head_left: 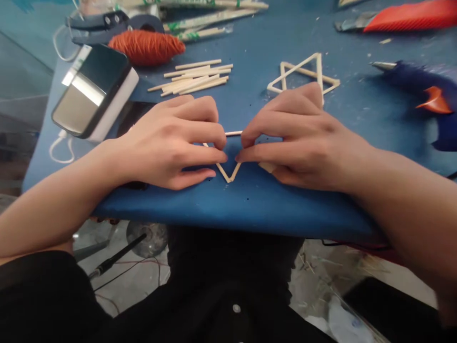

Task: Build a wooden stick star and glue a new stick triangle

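Observation:
On the blue tabletop in front of me lies a triangle of thin wooden sticks (229, 178), one corner pointing toward me. My left hand (171, 140) has its fingertips pressed on the triangle's left side. From the other side, the bent fingers of my right hand (300, 138) grip the right side near the upper corner. Fingers cover both upper corners; the top stick shows between the hands. A small pale piece (267, 166), partly hidden, shows beneath my right fingers. Just beyond my right hand rests a six-pointed star of joined sticks (319, 71).
Loose sticks (196, 78) lie behind my left hand. Farther left are an orange-red thread spool (146, 46), a dark-handled tool (100, 21) and a phone-like device (89, 90). Bagged sticks (214, 19) lie behind. At right are a blue glue gun (421, 85) and a red-handled cutter (407, 18).

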`<state>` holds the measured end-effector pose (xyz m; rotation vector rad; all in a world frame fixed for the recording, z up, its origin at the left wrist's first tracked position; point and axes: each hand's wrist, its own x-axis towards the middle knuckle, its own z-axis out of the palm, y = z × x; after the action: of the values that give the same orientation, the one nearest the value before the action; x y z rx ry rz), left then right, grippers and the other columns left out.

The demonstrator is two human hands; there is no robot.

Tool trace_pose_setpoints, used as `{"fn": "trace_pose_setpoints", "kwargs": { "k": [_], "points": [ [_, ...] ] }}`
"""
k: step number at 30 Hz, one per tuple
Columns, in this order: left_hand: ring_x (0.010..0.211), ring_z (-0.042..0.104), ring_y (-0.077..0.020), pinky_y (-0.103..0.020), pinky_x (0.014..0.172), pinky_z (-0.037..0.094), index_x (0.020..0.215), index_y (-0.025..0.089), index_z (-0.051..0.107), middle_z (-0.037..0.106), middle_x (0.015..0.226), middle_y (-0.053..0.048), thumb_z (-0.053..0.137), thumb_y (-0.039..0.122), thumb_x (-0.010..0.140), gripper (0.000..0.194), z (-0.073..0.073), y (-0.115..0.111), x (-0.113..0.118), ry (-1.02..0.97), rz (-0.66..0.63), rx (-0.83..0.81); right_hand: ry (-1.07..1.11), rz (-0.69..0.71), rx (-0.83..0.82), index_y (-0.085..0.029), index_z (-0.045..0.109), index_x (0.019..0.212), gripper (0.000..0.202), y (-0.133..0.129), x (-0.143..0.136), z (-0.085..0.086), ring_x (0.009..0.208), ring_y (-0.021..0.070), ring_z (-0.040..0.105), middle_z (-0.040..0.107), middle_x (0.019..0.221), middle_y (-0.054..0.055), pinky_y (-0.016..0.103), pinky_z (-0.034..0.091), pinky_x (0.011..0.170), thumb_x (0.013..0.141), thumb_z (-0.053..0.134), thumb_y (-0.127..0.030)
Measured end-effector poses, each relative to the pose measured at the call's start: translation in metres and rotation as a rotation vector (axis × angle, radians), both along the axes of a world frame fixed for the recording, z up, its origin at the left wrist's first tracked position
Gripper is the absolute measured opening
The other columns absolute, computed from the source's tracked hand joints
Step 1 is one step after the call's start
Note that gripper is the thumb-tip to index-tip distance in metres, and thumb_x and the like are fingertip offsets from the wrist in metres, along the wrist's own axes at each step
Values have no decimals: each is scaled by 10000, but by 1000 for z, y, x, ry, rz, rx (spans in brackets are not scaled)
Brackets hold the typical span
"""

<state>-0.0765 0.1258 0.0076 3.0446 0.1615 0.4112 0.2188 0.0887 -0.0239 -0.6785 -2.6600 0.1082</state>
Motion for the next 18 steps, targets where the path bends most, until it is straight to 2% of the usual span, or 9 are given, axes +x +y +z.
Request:
{"fn": "trace_pose_setpoints", "kwargs": {
  "k": [4,6,10,13,16,18],
  "points": [
    [1122,720,-281,-425,812,480,1123,249,814,840,1089,-18,649,351,1095,196,-6,-2,-1,-50,-37,-11,-15,-95,-93,-307,790,979,363,-4,-2,-2,1238,274,663,740,1186,6,559,459,1118,1125,458,-291],
    [1100,714,-259,-406,794,458,1078,229,812,836,1040,-15,619,331,1115,221,-8,-3,3,-58,-42,35,-16,-126,-81,-301,786,964,391,-6,-2,0,1229,267,675,741,1166,-8,557,468,1108,1139,436,-301],
    [972,721,-211,-378,705,425,948,233,791,778,890,11,636,305,1107,233,-11,-9,10,-105,-32,136,115,-29,1,-291,744,1100,160,-12,1,8,1045,224,688,735,1159,4,498,516,993,1082,593,-240],
    [892,730,-205,-388,665,449,899,245,774,733,813,11,650,290,1094,235,-12,-14,12,-123,25,166,125,14,-65,-290,669,1235,181,-17,8,9,939,157,669,732,1135,12,377,532,839,1066,661,-226],
    [919,746,-217,-397,698,497,982,238,788,720,811,10,626,287,1096,203,-14,-16,11,-138,76,145,94,-3,-64,-328,640,1160,83,-23,14,4,829,121,664,736,987,-33,351,469,664,1119,580,-288],
    [956,751,-235,-402,713,513,1137,222,784,739,866,4,630,294,1086,177,-16,-17,10,-157,84,115,132,-5,-69,-340,637,1102,129,-25,14,0,791,114,667,730,944,-49,362,450,625,1150,517,-350]
  ]
}}
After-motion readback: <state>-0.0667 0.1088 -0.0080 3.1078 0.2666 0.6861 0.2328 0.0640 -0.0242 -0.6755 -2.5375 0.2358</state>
